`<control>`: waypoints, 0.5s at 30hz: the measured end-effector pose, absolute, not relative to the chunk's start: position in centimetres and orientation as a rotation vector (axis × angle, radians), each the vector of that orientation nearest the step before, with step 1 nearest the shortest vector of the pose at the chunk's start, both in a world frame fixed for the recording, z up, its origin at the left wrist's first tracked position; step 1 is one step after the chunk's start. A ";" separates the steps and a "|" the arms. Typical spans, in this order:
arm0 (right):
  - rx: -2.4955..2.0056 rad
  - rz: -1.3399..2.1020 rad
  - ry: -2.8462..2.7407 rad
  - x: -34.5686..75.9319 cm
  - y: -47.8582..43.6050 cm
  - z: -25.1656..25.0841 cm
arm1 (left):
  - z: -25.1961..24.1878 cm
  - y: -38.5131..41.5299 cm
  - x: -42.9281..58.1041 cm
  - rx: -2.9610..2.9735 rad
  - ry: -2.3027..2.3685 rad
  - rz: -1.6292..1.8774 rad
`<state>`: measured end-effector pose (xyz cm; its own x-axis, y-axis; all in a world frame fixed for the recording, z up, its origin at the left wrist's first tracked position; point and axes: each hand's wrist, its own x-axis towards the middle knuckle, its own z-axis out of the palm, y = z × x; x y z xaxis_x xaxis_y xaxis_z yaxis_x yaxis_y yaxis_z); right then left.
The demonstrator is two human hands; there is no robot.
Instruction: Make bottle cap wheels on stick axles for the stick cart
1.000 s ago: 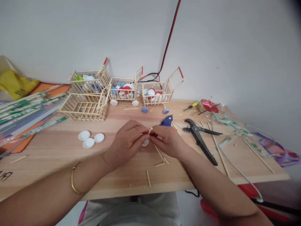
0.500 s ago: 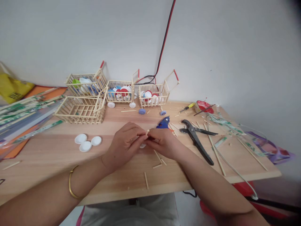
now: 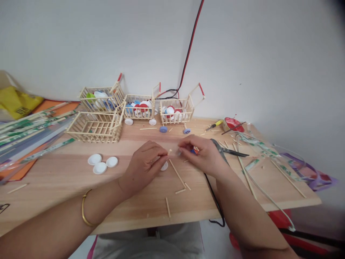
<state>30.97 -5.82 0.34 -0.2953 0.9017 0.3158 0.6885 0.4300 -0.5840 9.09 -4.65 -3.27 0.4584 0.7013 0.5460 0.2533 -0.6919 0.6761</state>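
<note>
Caps (image 3: 101,96) in green, white and blue lie in the rear stick cart (image 3: 101,106), toward half past ten from the short stick (image 3: 170,152) between the person's hands. At eleven o'clock, the white-wheeled cart (image 3: 138,114) holds blue, red and white caps; at twelve, the blue-wheeled cart (image 3: 176,117) holds white, red and some blue ones. Toward ten, the front basket (image 3: 94,136) shows its slatted floor. A red-lined bowl (image 3: 231,124) sits at two o'clock with a dark rod (image 3: 233,128) across it.

The left hand (image 3: 147,162) has its grip closed, thumb and forefinger pinching the short stick above the bench (image 3: 140,208). Just below, at seven o'clock, shows a white cap (image 3: 164,166); whether it is held or lies on the bench, I cannot tell. The right hand's (image 3: 198,153) grip is nearly closed at three o'clock; I cannot tell if anything is in it. Three white discs (image 3: 100,167) lie at nine o'clock.

Half a second ago the hands met at the short stick; now the right has parted from it and covers most of the blue glue gun (image 3: 193,151) and part of the pliers (image 3: 219,147). The carts stand as before.
</note>
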 end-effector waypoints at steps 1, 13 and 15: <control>-1.418 0.373 -2.062 31.5 -5.7 0.5 | -3.3 -4.7 9.1 2.199 0.794 1.162; -2.137 0.169 -2.348 33.4 -5.3 -0.3 | -3.0 -4.8 9.1 2.243 0.800 1.156; -2.155 0.149 -2.358 33.0 -5.2 -0.4 | -2.8 -4.8 9.1 2.247 0.803 1.159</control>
<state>32.97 -5.19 -0.44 -0.0909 0.9904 -0.1040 0.9956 0.0881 -0.0310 9.15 -4.81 -2.84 0.4681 0.6882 0.5544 0.2780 -0.7102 0.6468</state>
